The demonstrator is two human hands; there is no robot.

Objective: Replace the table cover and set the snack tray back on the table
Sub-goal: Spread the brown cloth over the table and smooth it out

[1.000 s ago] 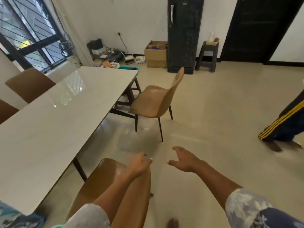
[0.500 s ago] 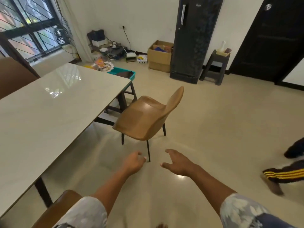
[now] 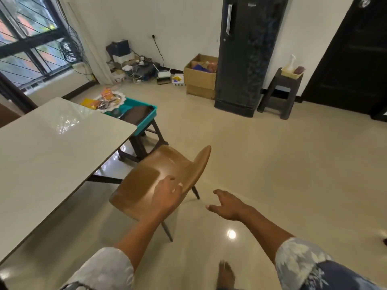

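The long white table fills the left side, its glossy top bare of any cover. Beyond its far end a silver snack tray with orange packets lies on a teal tray set on a dark stool. A brown chair stands by the table's near corner. My left hand hovers over the chair's seat with loosely curled fingers, holding nothing. My right hand is spread open above the floor, to the right of the chair. No table cover is in view.
A black fridge stands at the back wall with a cardboard box to its left and a dark stool to its right. Cables and devices lie in the corner under the window. My bare foot is on the tiled floor.
I have walked forward along the table toward its far end. The chair and snack tray are nearer. The other person at the right has left the view.
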